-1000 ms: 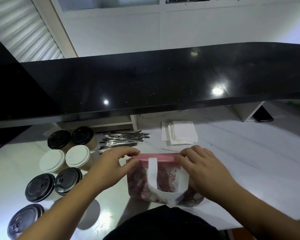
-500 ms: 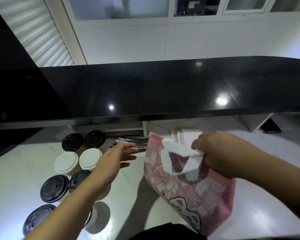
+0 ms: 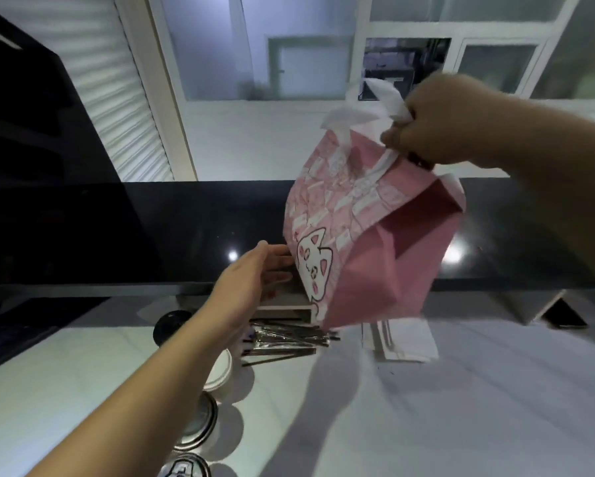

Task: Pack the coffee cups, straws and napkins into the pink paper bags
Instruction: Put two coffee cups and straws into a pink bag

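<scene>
My right hand [image 3: 437, 127] grips the white handles of a pink paper bag [image 3: 368, 242] and holds it high above the white counter, tilted, with its folded base towards me. A cat drawing shows on the bag's side. My left hand [image 3: 254, 277] reaches out with straight fingers that touch the bag's lower left edge. Below the bag lie wrapped straws [image 3: 285, 340] and a stack of white napkins [image 3: 406, 340]. Lidded coffee cups [image 3: 199, 421] stand at the lower left, partly hidden by my left forearm.
A glossy black raised bar top [image 3: 151, 232] runs across the back of the white counter [image 3: 461, 407]. A dark phone-like object [image 3: 564, 318] lies at the far right under the bar. White wall and windows rise behind.
My right hand has lifted the bag off the counter and swung it up and to the right. My left hand let go of the rim and now reaches to the bag's lower edge.
</scene>
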{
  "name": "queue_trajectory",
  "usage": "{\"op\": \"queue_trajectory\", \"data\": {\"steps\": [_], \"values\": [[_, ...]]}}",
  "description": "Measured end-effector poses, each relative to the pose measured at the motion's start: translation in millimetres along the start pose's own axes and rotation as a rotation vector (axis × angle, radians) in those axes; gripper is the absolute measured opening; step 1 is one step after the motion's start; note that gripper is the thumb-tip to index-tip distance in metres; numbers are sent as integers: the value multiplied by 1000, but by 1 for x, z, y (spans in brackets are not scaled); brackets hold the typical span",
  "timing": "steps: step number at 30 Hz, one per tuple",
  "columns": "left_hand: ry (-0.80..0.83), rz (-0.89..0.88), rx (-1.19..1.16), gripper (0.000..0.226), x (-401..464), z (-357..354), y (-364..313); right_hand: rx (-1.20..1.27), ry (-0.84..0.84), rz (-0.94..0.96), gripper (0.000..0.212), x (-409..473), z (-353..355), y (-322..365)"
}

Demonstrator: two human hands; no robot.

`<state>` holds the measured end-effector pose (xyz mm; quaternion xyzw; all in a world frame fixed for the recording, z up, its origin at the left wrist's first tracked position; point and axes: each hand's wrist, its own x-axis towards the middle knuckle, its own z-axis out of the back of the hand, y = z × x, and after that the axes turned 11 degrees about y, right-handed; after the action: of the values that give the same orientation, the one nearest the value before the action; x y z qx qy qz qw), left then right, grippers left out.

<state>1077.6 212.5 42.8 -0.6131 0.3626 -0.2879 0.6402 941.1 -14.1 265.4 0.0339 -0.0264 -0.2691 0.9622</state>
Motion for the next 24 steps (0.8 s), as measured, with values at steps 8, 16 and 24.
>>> {"op": "queue_trajectory", "data": {"steps": [8,16,24], "values": [[-88,46,-92,26,58,23,-29,43,-205,-41,36,105,-29,52],[-164,28,21,29,118,64,-16,198,-187,-21,11,173,-63,95],[-224,128,77,36,139,88,4,370,-97,-76,32,214,-101,114]]}}
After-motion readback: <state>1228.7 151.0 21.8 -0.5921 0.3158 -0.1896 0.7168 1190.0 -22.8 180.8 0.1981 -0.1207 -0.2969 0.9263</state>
